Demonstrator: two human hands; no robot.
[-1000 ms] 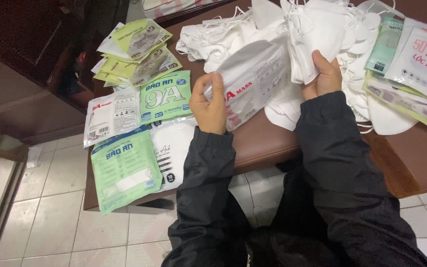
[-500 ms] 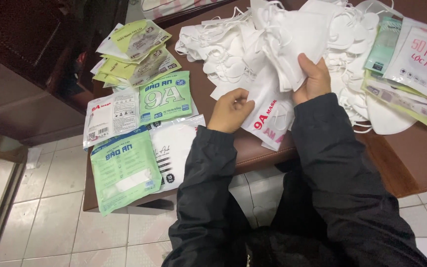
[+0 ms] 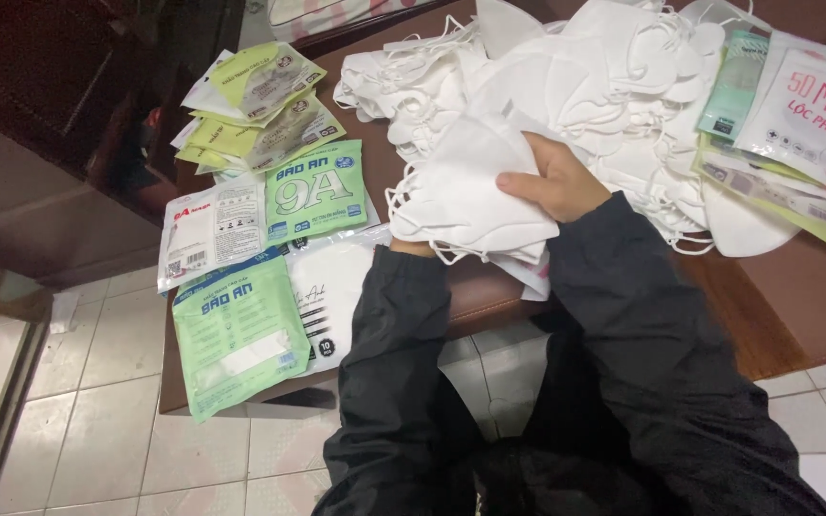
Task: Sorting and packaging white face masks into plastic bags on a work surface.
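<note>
Since half a second ago, the printed packet has left view. Head view: my right hand (image 3: pixel 556 182) grips a stack of white masks (image 3: pixel 466 191) over the tabletop (image 3: pixel 795 296) edge; my left hand is hidden beneath, grip unknown. Risk: loose masks sliding floorward.

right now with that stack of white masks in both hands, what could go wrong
The stack of white masks is held over the table edge, with loose ear loops hanging; the bottom ones could slip to the tiled floor. The right hand grips only the top, and the left hand is hidden beneath, so the hold may be uneven. The green packet already overhangs the table's near edge and a sleeve brush might knock it off.
</note>
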